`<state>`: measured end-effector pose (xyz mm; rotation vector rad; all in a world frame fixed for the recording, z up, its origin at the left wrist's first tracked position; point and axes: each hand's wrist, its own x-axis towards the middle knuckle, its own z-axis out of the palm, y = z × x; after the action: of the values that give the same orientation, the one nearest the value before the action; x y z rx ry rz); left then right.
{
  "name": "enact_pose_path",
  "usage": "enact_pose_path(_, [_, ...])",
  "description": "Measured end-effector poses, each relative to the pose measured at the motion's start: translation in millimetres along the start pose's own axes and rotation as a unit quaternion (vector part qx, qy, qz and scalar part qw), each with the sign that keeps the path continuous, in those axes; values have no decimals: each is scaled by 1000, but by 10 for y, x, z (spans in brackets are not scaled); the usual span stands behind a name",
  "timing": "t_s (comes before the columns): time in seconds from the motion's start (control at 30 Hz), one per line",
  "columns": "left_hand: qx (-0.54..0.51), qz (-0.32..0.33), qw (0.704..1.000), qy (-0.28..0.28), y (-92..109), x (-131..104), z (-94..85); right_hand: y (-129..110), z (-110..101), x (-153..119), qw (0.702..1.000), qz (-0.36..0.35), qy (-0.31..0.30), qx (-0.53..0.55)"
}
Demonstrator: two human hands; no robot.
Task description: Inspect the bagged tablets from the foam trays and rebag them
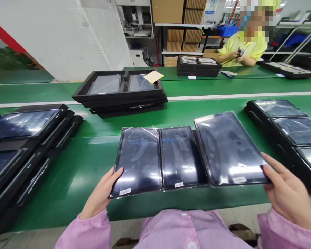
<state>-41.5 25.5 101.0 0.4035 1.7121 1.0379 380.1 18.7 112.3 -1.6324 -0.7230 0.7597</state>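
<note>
Three dark, flat tablets in clear film, each with a small white label at its lower edge, lie side by side in front of me. My left hand [103,190] pinches the left tablet [138,159] at its lower left corner, thumb on top and fingers beneath. My right hand [287,186] grips the right tablet [228,152] by its lower right corner; this one looks raised and slightly turned. Between them is the middle tablet [180,155], touched by neither hand. What lies under the three tablets is mostly hidden.
Stacked black trays holding tablets stand at left [28,143], and a similar tray stack [269,131] is at right. Beyond is another tray stack [121,98] with a yellow card [153,76]. The green bench [93,152] runs across. A co-worker [245,52] handles small items behind it.
</note>
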Motion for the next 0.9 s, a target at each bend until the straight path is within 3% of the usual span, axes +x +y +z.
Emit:
enact_pose_path(0.13, [-58, -44, 997, -1, -33, -19, 31, 129, 316, -112, 992, 93, -28, 75])
enact_pose_path(0.33, [-140, -92, 986, 6, -24, -60, 62, 435, 690, -341, 984, 86, -152, 29])
enact_pose_path(0.47, [-156, -114, 981, 7, -18, -57, 82, 515, 778, -360, 975, -10, -204, -87])
enact_pose_path(0.57, [-148, -91, 985, -8, -31, -55, 66, 503, 783, -310, 940, -117, -210, -243])
enact_pose_path(0.63, [-142, -67, 988, 4, -22, -61, 18, 479, 790, -298, 921, -149, -207, -294])
enact_pose_path(0.8, [-145, -13, 986, 86, 134, -177, -120, 354, 855, -334, 918, -169, -195, -302])
enact_pose_path(0.9, [-151, 14, 987, 53, 187, -320, 14, 188, 905, -352, 936, -180, -191, -236])
